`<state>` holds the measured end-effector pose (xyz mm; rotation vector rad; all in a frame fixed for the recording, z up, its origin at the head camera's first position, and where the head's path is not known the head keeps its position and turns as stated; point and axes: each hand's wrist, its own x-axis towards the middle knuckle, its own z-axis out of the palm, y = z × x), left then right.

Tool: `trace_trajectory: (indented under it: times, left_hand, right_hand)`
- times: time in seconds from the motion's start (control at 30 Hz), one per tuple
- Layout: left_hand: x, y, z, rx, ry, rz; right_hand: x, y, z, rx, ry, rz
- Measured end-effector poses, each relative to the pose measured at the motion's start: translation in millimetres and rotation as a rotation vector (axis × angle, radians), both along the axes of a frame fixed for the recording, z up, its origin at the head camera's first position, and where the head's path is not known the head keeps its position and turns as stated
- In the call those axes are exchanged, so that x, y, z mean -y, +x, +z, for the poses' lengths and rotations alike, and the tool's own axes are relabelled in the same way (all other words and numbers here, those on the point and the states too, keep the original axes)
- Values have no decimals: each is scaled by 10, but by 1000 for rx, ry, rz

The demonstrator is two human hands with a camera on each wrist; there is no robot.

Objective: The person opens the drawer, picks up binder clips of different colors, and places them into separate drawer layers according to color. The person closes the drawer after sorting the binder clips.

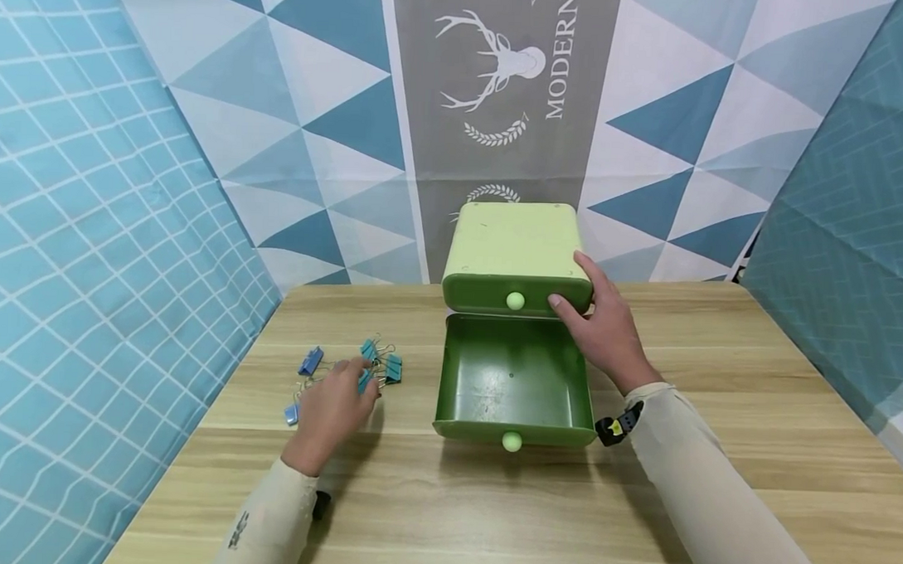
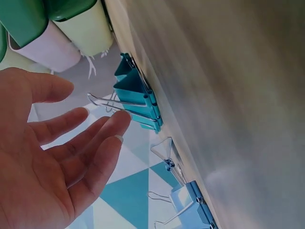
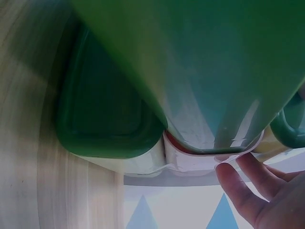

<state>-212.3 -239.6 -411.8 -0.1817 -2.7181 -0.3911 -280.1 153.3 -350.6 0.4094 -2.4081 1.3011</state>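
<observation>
My left hand hovers at a loose group of binder clips on the left of the table. In the left wrist view its fingers are relaxed and spread, with a fingertip by the wire handle of teal binder clips. A light blue binder clip lies beyond them. My right hand rests against the upper right corner of a small green drawer cabinet, thumb on the front, fingers along the side. Below, an open drawer juts out, its bare green floor showing.
A dark blue binder clip sits at the group's far left. The wooden table meets patterned cloth walls at the back and sides. The cabinet's lower drawer appears closed in the right wrist view.
</observation>
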Motion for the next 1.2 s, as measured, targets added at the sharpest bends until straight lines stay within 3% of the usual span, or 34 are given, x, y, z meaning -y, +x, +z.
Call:
trace_trajectory:
  times: [0.2,0.4,0.73,1.2]
  left_hand:
    - [47,-69,-2,61,-1,19]
    - [88,-114,-1,108,-16,-7]
    - [140,-172,-6,123,-64,-38]
    - [124,-224,-22,173,-87,-29]
  right_hand:
    - [5,-5,-11,-3,-1,3]
    - [18,-18,-16,-6,0,6]
    - [26,-10,-9,-4,2,5]
    - [3,-8,-27,-6,-15,-2]
